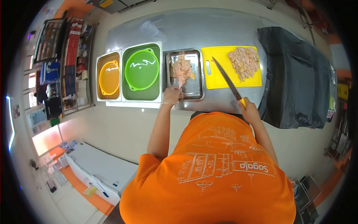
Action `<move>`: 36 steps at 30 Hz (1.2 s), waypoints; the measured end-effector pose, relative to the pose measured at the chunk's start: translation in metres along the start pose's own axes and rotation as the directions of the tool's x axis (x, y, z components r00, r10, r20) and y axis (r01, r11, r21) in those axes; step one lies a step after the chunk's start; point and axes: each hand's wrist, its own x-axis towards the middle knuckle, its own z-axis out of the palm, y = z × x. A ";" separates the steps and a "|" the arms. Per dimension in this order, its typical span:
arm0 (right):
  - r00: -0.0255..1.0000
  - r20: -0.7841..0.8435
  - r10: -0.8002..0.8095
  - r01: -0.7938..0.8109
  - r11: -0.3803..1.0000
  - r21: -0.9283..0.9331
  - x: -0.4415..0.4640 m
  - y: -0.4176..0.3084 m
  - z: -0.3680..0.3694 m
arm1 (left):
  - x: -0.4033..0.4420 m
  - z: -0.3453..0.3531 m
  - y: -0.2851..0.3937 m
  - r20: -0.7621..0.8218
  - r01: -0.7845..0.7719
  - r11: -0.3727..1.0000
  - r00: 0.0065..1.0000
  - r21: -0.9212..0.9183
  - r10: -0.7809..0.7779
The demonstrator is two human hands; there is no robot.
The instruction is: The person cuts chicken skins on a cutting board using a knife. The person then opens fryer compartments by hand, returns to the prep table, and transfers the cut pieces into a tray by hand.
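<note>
My left hand [173, 95], in a clear plastic glove, pinches the lower end of a piece of raw chicken [182, 70]. The chicken is pale pink and yellowish, over a rectangular metal tray [202, 84]; whether it touches the tray's bottom I cannot tell. My right hand [247, 109] is closed around the yellow handle of a long knife [228, 80]. Its blade points away from me and to the left, over a yellow cutting board [218, 83]. A heap of cut chicken pieces [244, 62] lies on the board's right side.
Left of the tray, a green colander [142, 89] and an orange colander [109, 92] sit in metal pans. A translucent cup [149, 28] stands at the back of the steel table [209, 26]. Black plastic sheeting [294, 82] covers something on the right.
</note>
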 end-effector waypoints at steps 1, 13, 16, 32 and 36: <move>0.999 0.018 -0.045 0.045 0.999 -0.013 0.002 -0.007 0.003 | -0.002 0.002 -0.003 -0.014 -0.045 0.999 0.999 0.016 0.045; 0.933 0.242 -0.266 0.331 0.898 -0.289 0.053 -0.071 0.063 | -0.035 -0.003 -0.006 0.043 -0.042 0.989 0.998 -0.138 0.049; 0.941 0.232 -0.246 0.316 0.884 -0.344 0.054 -0.080 0.066 | -0.025 -0.005 -0.040 -0.031 -0.060 0.973 0.998 -0.225 0.055; 0.888 0.410 -0.207 0.409 0.763 -0.501 0.022 -0.112 0.041 | -0.062 0.000 -0.061 -0.217 -0.156 0.986 0.962 0.061 0.165; 0.884 0.417 -0.210 0.430 0.714 -0.552 0.023 -0.113 0.048 | -0.074 0.007 -0.048 -0.314 -0.239 0.923 0.889 0.301 0.333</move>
